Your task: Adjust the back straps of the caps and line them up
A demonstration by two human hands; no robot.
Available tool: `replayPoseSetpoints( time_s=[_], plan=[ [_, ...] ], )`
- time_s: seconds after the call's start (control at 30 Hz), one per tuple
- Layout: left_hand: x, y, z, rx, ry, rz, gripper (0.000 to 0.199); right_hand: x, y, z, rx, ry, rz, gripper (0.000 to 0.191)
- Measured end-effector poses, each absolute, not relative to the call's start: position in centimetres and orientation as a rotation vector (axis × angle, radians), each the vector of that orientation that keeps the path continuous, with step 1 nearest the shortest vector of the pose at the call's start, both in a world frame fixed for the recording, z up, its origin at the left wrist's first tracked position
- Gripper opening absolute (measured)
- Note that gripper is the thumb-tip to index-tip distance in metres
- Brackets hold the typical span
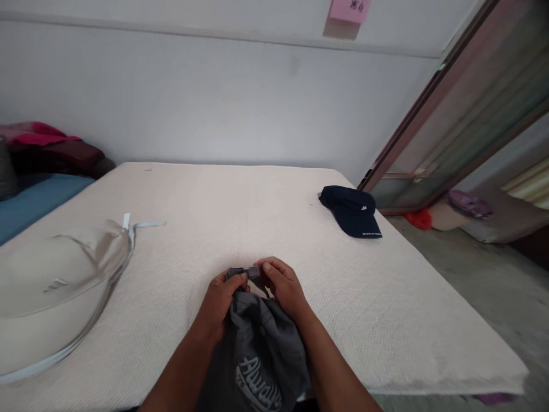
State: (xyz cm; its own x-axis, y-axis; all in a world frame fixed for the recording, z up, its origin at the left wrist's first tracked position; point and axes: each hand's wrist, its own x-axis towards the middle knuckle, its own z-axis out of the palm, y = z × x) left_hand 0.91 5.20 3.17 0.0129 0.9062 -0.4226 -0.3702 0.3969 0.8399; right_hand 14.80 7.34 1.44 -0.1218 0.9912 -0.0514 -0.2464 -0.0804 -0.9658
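A grey baseball cap (266,343) with white embroidered lettering hangs between my hands at the near edge of the table. My left hand (221,297) pinches the cap's back strap near its buckle, thumb on top. On the other side, my right hand (283,283) has its fingers closed on the strap's right part, beside the small grey buckle (253,272). The strap arches over the opening at the back of the cap. The lower part of the cap runs out of the frame.
A pale beige sun hat (55,274) with a light tie lies at the left on the white cloth-covered table (240,206). A navy cap (349,209) rests at the back right. Behind stands a white wall with a pink note (349,8); a glass door is at right.
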Motion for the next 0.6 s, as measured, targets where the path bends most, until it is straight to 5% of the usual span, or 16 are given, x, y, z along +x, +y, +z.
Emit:
replayPoseSetpoints(
  time_s=[0.6],
  plan=[
    [1.0,5.1,2.5,0.669,1.219,1.038,0.019,15.2,6.7,2.0,-1.055,-1.305,1.392,0.008]
  ],
)
